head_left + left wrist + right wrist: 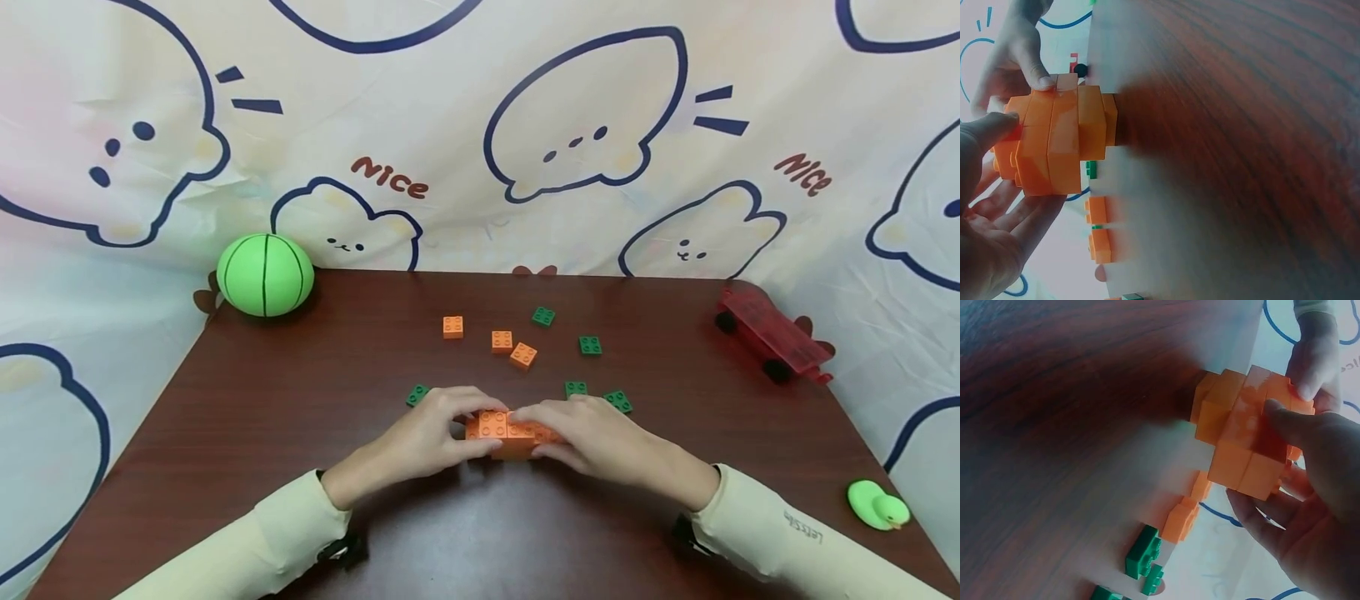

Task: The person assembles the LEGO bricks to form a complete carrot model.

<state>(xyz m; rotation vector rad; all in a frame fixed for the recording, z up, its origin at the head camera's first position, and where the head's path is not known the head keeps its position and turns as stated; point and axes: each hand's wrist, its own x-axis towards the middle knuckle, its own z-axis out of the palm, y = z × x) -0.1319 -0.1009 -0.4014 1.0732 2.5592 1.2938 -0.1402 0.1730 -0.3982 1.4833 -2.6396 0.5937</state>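
Observation:
Both hands hold one stack of orange building bricks (513, 442) near the middle of the dark table. The left hand (438, 429) grips its left end, thumb on the near side and fingers round the far side. At the opposite end, the right hand (600, 437) pinches it the same way. Seen from the left wrist, the orange stack (1063, 137) has several layers, wider above and narrower at the bottom by the table. The right wrist view shows the right thumb pressed against the near face of the orange stack (1250, 431).
Beyond the hands lie loose orange bricks (453, 327) and several green bricks (590, 346); one green brick (417, 395) is by the left fingers. A green ball (265, 275) sits back left, a red toy car (776, 333) back right, a green toy duck (877, 505) at the right edge.

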